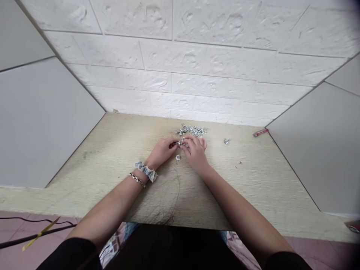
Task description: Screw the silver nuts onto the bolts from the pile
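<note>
My left hand (161, 153) is closed around a slim metal tool (176, 143) with a bit of red showing by the fingers; its exact kind is hidden. Right beside it, my right hand (196, 153) has thumb and fingers pinched at the tool's tip, on a small silvery metal piece (181, 144) that is mostly covered. A flat round washer (178, 157) lies on the board just below the gap between both hands. Beyond my fingers is a loose pile of silvery bolts, nuts and washers (194, 130).
A few metal fasteners (227, 141) lie apart to the right. Near the right panel rests a red-and-silver tool (260, 132). A white brick-patterned wall (185, 82) closes off the back, and grey panels (50, 123) stand at both sides of the wooden board (112, 150).
</note>
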The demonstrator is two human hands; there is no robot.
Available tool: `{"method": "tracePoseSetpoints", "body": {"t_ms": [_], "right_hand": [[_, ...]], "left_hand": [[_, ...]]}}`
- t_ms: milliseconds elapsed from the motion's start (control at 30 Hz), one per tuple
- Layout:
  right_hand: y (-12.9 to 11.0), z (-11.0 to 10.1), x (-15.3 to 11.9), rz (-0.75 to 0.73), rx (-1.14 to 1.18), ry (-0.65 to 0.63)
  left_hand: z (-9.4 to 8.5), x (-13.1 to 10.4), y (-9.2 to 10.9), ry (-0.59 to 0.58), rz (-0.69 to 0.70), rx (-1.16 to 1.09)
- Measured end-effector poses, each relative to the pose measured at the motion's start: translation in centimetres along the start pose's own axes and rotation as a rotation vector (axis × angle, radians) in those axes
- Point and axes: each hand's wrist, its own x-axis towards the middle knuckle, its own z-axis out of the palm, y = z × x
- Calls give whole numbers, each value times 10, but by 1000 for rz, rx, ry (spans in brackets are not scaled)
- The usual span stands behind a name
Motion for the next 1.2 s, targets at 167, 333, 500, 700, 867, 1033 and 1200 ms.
{"method": "tracePoseSetpoints", "body": {"t_ms": [167,333,500,700,867,1033,1200], "right_hand": [[6,2,2,-42,287,128],[6,4,3,-59,341,83],[8,3,4,-60,324,59],[9,5,4,-89,295,64],[7,3,4,-41,312,41],[5,-1,5,34,336,24],[3,-3,5,21,316,55]], "left_hand": [[0,-1,3,-38,47,50],[0,-1,6,-49,64,50],[0,1,6,-75,55,69],[0,1,4,-75,83,75],[0,1,3,-75,92,86],[1,0,1,-66,151,83],[0,0,2,-40,135,46]]}}
